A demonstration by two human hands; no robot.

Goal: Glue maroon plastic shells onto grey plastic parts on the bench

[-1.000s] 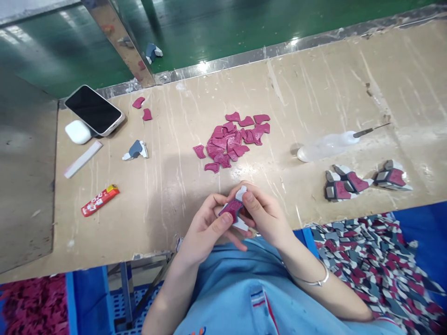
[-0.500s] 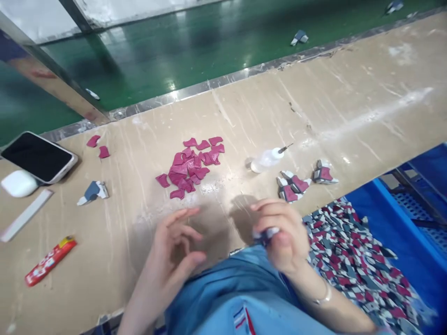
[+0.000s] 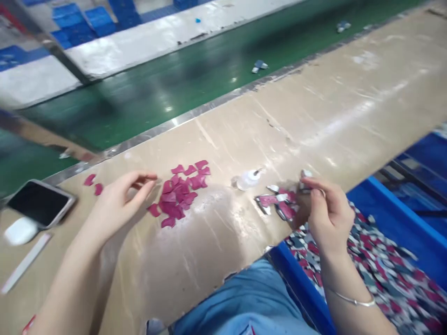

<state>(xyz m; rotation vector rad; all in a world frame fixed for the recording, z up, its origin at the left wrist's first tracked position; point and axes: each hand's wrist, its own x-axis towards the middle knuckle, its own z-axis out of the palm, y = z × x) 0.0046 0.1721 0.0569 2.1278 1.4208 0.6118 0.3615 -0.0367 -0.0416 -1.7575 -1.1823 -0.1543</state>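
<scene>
My left hand hovers beside a pile of maroon cut-out pieces, thumb a little apart from the fingers, with nothing visible between them. Over at the table's right edge, my right hand is closed on a small grey-and-white piece; the fingers hide much of it. Just left of that hand, several assembled maroon, white and dark pieces lie close together, blurred. A white squeeze bottle with a thin needle tip is behind them.
A blue bin full of similar assembled pieces stands below the right edge. On the left lie a phone, a white rounded case, a pale bar and two loose maroon pieces. A green surface runs behind the table.
My left hand has moved left and forward to the maroon pile. My right hand has gone from near my lap to the assembled pieces at the right. The view has shifted.
</scene>
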